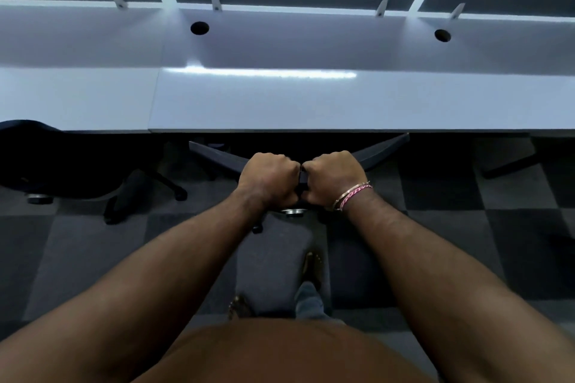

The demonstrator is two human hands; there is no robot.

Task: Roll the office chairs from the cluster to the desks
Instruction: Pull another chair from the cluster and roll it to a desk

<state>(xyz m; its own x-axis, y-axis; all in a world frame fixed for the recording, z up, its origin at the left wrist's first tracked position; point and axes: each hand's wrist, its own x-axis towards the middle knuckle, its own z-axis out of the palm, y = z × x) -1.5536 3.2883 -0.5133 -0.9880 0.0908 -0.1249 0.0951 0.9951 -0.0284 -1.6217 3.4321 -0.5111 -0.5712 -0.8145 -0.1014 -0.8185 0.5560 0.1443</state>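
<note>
A dark office chair (217,155) stands right in front of me, its seat tucked under the white desk (311,102). Only the top edge of its backrest shows, spreading left and right from my fists. My left hand (269,176) and my right hand (333,176) grip the middle of that top edge side by side, knuckles up. The chair's base (292,212) and a caster peek out below my wrists. A second dark office chair (59,162) stands at the neighbouring desk on the left.
The desk runs across the whole view, with two round cable holes (199,28) and grey divider panels behind. Another chair's base (510,165) shows under the desk at the right. Checkered grey carpet (466,242) lies around my feet.
</note>
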